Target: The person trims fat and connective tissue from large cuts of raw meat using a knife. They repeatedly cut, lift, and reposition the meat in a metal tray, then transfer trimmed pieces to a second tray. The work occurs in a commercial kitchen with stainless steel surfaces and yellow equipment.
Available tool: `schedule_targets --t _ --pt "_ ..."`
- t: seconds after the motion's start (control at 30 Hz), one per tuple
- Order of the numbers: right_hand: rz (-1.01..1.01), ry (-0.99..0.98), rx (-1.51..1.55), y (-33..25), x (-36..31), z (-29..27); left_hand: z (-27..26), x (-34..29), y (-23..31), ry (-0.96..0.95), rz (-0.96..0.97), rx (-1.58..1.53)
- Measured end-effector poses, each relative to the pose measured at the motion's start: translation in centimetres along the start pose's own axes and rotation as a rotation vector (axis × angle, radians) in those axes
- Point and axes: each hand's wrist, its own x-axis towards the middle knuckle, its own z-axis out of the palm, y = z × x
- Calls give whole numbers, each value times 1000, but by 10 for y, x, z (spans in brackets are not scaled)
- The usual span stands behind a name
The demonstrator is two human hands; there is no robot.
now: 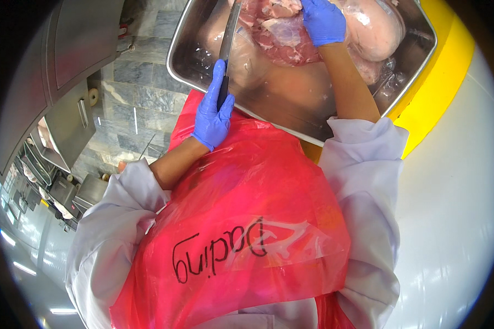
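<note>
Meat (282, 38), 12 o'clock, ran off-frame; right hand (324, 23) touched it, fingertips cropped, closure indeterminate; left hand (212, 114) gripped knife (225, 52).

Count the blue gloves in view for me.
2. One is on the left hand, which holds the knife; the other is on the right hand, at the meat in the tray, partly cut off by the top edge. Others may be hidden.

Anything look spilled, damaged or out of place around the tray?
Nothing plainly stands out: the left hand holds the knife, the right hand touches the raw meat inside the metal tray. The tray's far side is cropped, though.
</note>
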Motion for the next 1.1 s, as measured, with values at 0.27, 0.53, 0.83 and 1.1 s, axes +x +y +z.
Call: schedule_targets --t 0.27,0.53,0.83,1.1 --pt "-19 43 14 5 0 1 4 4 -9 -33 -11 49" --pt "14 -41 3 38 48 10 -7 0 -11 -122 -40 309" --pt "31 178 211 44 16 17 -13 6 -1 -130 -67 331" --pt "137 200 410 39 -3 26 -17 13 10 -110 -166 163"
